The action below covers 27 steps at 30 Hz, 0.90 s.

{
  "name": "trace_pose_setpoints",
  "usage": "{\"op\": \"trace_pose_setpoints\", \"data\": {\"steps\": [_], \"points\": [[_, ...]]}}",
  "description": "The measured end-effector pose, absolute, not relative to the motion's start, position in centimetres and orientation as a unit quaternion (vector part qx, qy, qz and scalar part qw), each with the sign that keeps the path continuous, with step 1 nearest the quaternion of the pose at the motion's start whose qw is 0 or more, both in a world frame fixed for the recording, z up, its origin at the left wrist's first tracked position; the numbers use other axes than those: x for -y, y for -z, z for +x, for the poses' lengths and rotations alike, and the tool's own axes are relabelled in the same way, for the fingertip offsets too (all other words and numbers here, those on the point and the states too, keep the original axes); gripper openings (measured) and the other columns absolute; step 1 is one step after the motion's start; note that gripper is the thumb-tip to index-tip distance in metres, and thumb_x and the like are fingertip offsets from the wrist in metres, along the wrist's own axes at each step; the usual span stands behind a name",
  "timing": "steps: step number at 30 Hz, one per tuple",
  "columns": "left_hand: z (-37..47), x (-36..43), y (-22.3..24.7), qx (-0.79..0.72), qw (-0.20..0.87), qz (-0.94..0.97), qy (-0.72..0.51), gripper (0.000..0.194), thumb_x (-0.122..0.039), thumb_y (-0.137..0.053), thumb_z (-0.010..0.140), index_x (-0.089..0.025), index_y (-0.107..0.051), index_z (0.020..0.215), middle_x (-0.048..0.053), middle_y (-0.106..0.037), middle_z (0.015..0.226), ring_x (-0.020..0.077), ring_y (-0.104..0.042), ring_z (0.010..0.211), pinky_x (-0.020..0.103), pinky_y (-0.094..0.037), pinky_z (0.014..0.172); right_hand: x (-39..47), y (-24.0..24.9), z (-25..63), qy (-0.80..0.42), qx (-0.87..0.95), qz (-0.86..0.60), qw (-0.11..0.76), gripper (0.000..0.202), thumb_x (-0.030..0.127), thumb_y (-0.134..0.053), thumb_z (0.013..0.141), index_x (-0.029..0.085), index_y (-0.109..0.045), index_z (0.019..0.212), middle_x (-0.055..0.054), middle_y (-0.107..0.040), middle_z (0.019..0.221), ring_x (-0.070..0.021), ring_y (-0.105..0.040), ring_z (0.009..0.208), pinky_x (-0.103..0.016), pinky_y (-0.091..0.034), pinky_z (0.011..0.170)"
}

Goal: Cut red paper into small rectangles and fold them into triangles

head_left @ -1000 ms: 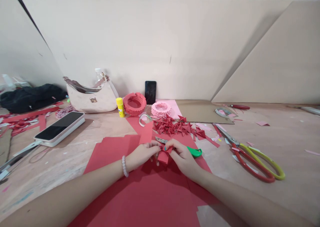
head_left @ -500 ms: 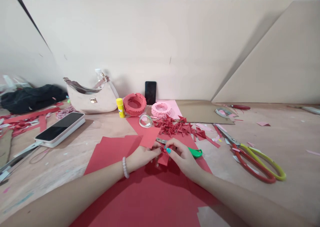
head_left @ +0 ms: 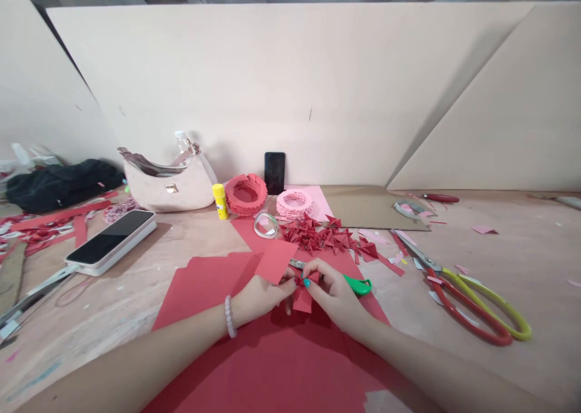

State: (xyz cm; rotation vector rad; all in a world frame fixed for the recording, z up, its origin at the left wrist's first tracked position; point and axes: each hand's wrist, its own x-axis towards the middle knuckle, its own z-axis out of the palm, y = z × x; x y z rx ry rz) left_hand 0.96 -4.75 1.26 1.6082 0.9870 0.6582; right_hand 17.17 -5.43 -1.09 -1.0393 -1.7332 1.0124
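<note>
Pale panel (head_left: 227, 86): stands behind everything; we find no writing on it.
Bench (head_left: 540, 261): carries all the materials and paper scraps.
Red sheets (head_left: 254, 364): lie overlapping beneath our hands.
Scissors (head_left: 434, 269): rest at our right, one handle red, one yellow; we read no lettering on them.
Handbag (head_left: 152, 196): stands against the panel; its metal plate (head_left: 171, 188) is too small for us to read.
Right hand (head_left: 333, 298): thumb and fingers pinched on the folded red paper.
Left hand (head_left: 263, 297): fingers clamped on the same paper from the other side.
Red slip (head_left: 276, 261): sits above the left hand; we cannot tell whether it is gripped.
Folded red paper (head_left: 302, 301): between both hands, above the sheets.
Glue stick (head_left: 220, 203): yellow, upright near the handbag; its label shows marks we cannot make out.
</note>
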Motion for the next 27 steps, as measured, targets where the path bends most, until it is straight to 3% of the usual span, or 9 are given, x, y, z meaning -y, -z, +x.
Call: {"op": "trace_pose_setpoints", "data": {"steps": [6, 11, 21, 27], "points": [[1.2, 4.7, -1.7, -0.422, 0.559, 0.661, -0.268, 0.025, -0.029, -0.037, 0.081, -0.017, -0.044, 0.06, -0.004, -0.05, 0.044, 0.0086, -0.046, 0.042, 0.02, -0.035, 0.048, 5.2, 1.3, 17.3, -0.418, 0.691, -0.417, 0.417, 0.01, 0.013, -0.043, 0.078, 0.021, -0.048, 0.081, 0.001, -0.049, 0.074, -0.0128, -0.048, 0.066, -0.023, -0.038, 0.059], [1.2, 4.5, -1.3, -0.428, 0.573, 0.647, -0.263, 0.017, -0.023, -0.041, 0.078, -0.016, -0.045, 0.063, -0.005, -0.05, 0.046, 0.0078, -0.048, 0.042, 0.019, -0.036, 0.047, 5.2, 1.2, 17.5, -0.414, 0.694, -0.423, 0.41, 0.008, 0.013, -0.044, 0.076, 0.02, -0.048, 0.08, 0.0, -0.051, 0.076, -0.013, -0.049, 0.067, -0.023, -0.039, 0.058], [1.3, 4.4, -0.4, -0.401, 0.548, 0.68, -0.276, 0.015, -0.015, -0.043, 0.073, -0.015, -0.046, 0.059, -0.003, -0.05, 0.048, 0.0086, -0.05, 0.045, 0.019, -0.042, 0.048, 5.1, 1.1, 17.4, -0.398, 0.717, -0.4, 0.41, 0.018, 0.005, -0.04, 0.073, 0.02, -0.046, 0.081, 0.0, -0.051, 0.08, -0.014, -0.051, 0.078, -0.025, -0.041, 0.069], [1.4, 4.3, 0.4, -0.404, 0.593, 0.638, -0.279, 0.008, -0.013, -0.044, 0.069, -0.015, -0.047, 0.062, -0.003, -0.052, 0.049, 0.0092, -0.051, 0.044, 0.019, -0.041, 0.046, 5.1, 1.0, 17.3, -0.421, 0.722, -0.362, 0.413, 0.018, 0.005, -0.039, 0.075, 0.02, -0.046, 0.082, -0.001, -0.053, 0.083, -0.0133, -0.052, 0.079, -0.024, -0.04, 0.071]]}}
